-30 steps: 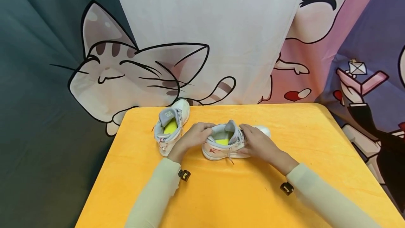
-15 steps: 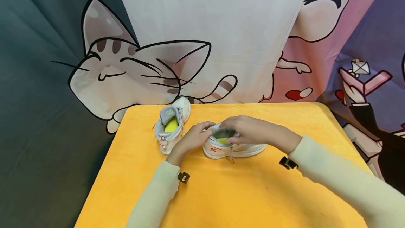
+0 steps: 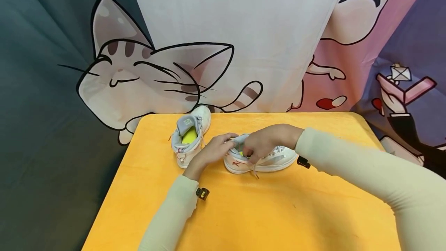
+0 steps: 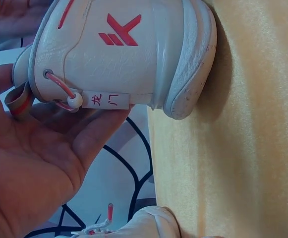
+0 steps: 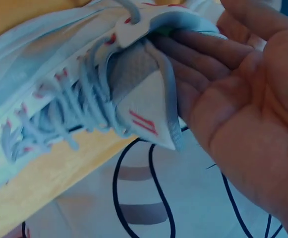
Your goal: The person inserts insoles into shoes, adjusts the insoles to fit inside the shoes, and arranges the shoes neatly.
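Observation:
A white and pale pink sneaker (image 3: 278, 161) lies with its toe to the right on the yellow-covered table. My left hand (image 3: 217, 147) holds its heel; in the left wrist view, thumb and fingers go round the heel beside a pull loop (image 4: 20, 101). My right hand (image 3: 266, 141) reaches into the shoe opening from above. In the right wrist view its fingers run fairly straight past the grey tongue (image 5: 144, 106), with the thumb apart; the fingertips are hidden inside. A little lime-green insole shows in the opening.
The matching sneaker (image 3: 203, 116) stands to the left near the table's far edge, its lime-green insole (image 3: 189, 135) visible. A printed cloth (image 3: 265, 30) with a cartoon cat hangs behind the yellow table (image 3: 223, 212).
My right hand has left the sneaker's front part, come over the opening and gone down into it. The left hand stays at the heel. The view has shifted slightly.

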Demonstrator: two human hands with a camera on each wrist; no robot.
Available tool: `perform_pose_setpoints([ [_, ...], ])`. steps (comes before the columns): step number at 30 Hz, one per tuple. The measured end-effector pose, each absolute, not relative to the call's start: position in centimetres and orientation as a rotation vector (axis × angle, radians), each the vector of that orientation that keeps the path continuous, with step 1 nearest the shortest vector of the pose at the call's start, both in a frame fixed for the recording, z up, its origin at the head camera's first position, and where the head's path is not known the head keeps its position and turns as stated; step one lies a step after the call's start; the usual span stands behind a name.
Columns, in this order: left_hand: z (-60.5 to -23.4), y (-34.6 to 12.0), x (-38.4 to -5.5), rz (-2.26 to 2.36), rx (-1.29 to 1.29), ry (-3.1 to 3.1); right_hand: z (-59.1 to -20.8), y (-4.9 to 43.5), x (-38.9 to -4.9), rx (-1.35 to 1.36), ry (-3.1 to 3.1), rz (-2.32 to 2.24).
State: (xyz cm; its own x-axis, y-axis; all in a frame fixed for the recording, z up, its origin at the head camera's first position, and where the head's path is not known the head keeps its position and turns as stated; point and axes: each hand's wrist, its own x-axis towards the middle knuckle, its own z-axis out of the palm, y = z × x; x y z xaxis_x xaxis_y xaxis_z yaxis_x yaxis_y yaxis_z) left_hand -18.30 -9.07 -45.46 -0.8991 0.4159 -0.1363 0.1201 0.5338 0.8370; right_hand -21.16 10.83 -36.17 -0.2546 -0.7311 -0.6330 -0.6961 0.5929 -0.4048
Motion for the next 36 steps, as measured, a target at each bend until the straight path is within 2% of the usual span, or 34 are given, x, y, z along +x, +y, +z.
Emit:
perform_pose_setpoints([
  [18,-44.8,-9.0,-17.9,1.267,0.505,2.369,-35.4,7.9,-21.7,-1.011,1.843,0.184],
  [36,-44.6,-9.2,-17.2,1.251,0.497,2.352,-38.5,7.2,-22.2,-0.709,1.873,0.037],
])
